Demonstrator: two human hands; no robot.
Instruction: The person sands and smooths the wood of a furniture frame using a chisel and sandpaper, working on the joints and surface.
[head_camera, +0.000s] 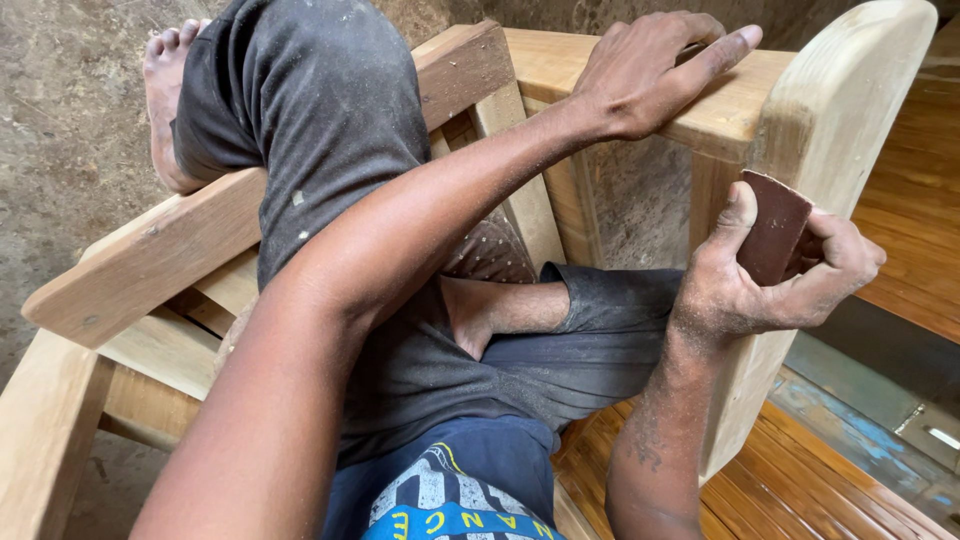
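The right hand is closed on a folded piece of brown sandpaper. The thumb presses on the near left edge of the sheet and the curled fingers hold it from the right side. The sandpaper stands almost upright in this grip and its far edge touches the rounded post of a bare wooden chair frame, at the right of the scene.

The left hand lies farther away and to the left, palm down on the top rail of the same frame. Its fingers are spread flat over the wood and it grasps nothing. The rail joins the post just beside the sandpaper.

The person sits inside the frame, with dusty dark trousers. One bare foot rests on the ground at the far left. Fine dust covers both forearms. At the near right there is a floor of reddish wooden slats.
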